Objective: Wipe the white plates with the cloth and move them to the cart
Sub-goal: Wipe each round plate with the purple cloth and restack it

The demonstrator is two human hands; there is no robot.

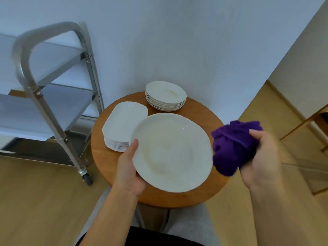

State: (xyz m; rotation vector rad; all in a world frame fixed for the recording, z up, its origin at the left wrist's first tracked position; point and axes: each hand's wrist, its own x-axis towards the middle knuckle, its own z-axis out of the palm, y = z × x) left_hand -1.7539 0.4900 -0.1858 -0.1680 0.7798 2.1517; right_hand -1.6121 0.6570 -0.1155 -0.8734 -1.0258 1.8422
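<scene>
One large round white plate [171, 151] is in hand, held over the round wooden table [200, 189] at centre frame, tilted a bit toward the person. Two stacks wait on the table behind it: a stack of white oblong platters [122, 121] left of centre, and a stack of smaller white round plates [165, 95] further back near the wall. The steel three-shelf cart [53, 96] fills the upper left of the frame; no plates visible on it.

Step in hand, as I read it: wipe this plate. To do it well, bring the cloth flat onto the face, work from the centre out to the rim, rotate the plate with the holding hand, then do the underside. Support should stay under the plate, not just at the rim, since it's wide and held from one side.

Left hand [130, 172] grips the plate's lower-left edge: thumb lies on top of the rim, other fingers are hidden beneath, presumably curled under.

Right hand [260, 157], right of centre, holds the bunched purple cloth [232, 148]. Fingers are wrapped around the wad, narrow, thumb up on top. The cloth sits just beside the plate's right rim; whether it's touching I can't tell, as that hand is motion-blurred.
</scene>
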